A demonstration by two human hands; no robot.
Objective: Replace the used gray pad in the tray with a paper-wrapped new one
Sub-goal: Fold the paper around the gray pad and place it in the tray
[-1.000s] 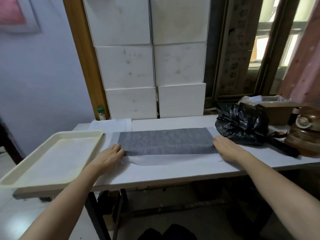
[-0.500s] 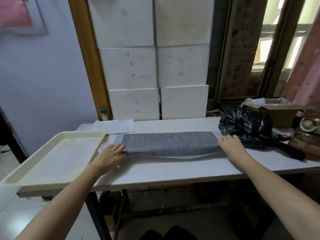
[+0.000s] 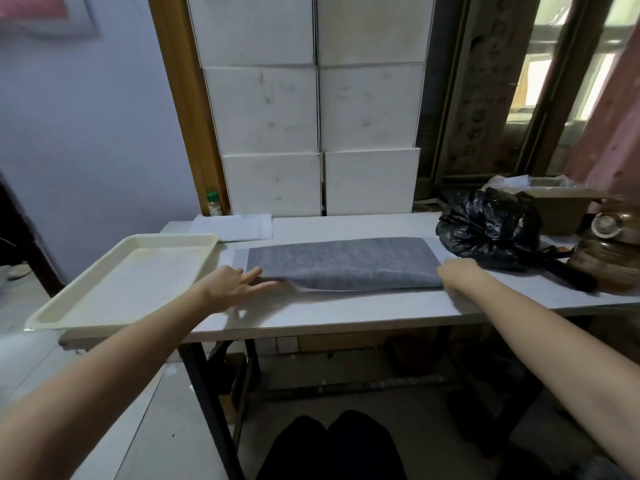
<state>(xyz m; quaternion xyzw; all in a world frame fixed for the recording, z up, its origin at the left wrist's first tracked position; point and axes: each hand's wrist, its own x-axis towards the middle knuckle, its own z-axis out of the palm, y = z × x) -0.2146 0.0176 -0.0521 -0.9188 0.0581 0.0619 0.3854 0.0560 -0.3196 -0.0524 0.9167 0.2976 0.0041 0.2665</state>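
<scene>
A long gray pad (image 3: 343,265) lies on a sheet of white paper (image 3: 240,259) in the middle of the white table (image 3: 346,310). The pad's near edge is raised off the table, most of all on the left. My left hand (image 3: 227,284) is at the near left corner, fingers spread with the tips under the lifted edge. At the near right corner my right hand (image 3: 459,271) has its fingertips hidden under the edge. The cream tray (image 3: 124,239) sits to the left with nothing in it, overhanging the table's corner.
A tied black plastic bag (image 3: 488,230) lies just right of the pad, with a brown pot (image 3: 606,258) and a cardboard box (image 3: 561,209) beyond. Folded white paper (image 3: 235,226) and a small green-capped bottle (image 3: 213,202) sit at the back left. Stacked white boxes (image 3: 322,133) stand behind.
The paper strip in front of the pad has gone from view, and the pad's near edge has risen off the table. Both hands have stayed at its near corners.
</scene>
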